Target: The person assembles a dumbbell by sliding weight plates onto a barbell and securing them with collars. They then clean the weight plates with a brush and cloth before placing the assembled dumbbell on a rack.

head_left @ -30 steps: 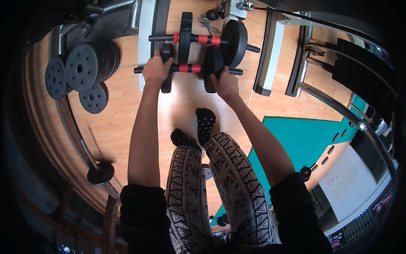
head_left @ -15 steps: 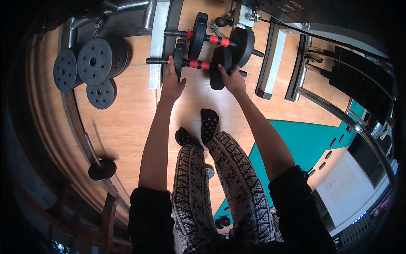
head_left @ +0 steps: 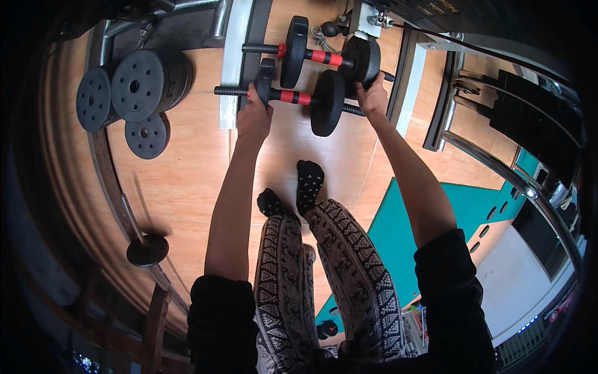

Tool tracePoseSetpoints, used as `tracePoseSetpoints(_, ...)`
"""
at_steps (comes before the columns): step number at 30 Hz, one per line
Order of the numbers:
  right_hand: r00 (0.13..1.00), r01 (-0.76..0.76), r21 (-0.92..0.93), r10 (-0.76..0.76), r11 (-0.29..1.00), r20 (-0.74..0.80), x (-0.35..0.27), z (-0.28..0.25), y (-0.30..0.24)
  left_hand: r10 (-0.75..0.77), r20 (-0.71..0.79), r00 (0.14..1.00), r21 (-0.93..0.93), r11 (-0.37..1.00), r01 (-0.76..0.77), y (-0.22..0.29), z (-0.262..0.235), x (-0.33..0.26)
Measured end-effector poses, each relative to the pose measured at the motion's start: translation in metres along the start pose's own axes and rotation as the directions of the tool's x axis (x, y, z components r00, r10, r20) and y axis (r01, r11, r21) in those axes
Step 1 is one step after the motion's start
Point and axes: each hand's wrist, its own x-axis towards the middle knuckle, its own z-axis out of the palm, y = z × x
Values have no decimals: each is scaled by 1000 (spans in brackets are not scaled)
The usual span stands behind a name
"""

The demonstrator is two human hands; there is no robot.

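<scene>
At upper centre, my left hand (head_left: 254,118) gripped the nearer dumbbell (head_left: 294,97), crosswise, slanting down rightward; my right hand (head_left: 374,100) gripped the farther dumbbell (head_left: 319,57).

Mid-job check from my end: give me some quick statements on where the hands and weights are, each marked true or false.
1. The left hand is at the left plate of the nearer dumbbell. True.
2. The right hand is on that same dumbbell. False: it is at the right plate of the farther dumbbell.
3. Both dumbbells have blue grips. False: the grips are red and black.
4. More black plates are over on the left. True.
5. The person wears white boots. False: they wear dark patterned socks.
</scene>
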Motion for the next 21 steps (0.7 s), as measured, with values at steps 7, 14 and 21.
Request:
tracePoseSetpoints(7, 998, 45, 41, -47, 998, 44, 6, -8, 6, -2, -51, 999, -27, 1000, 1, 8, 5, 2)
tracePoseSetpoints(14, 989, 62, 271, -95, 960, 110, -2, 3, 19, 4, -44, 999, -42, 999, -6, 8, -5, 8)
tracePoseSetpoints(21, 991, -132, 477, 100, 869, 92, -9, 20, 13, -11, 42, 999, -188, 982, 19, 15, -19, 5)
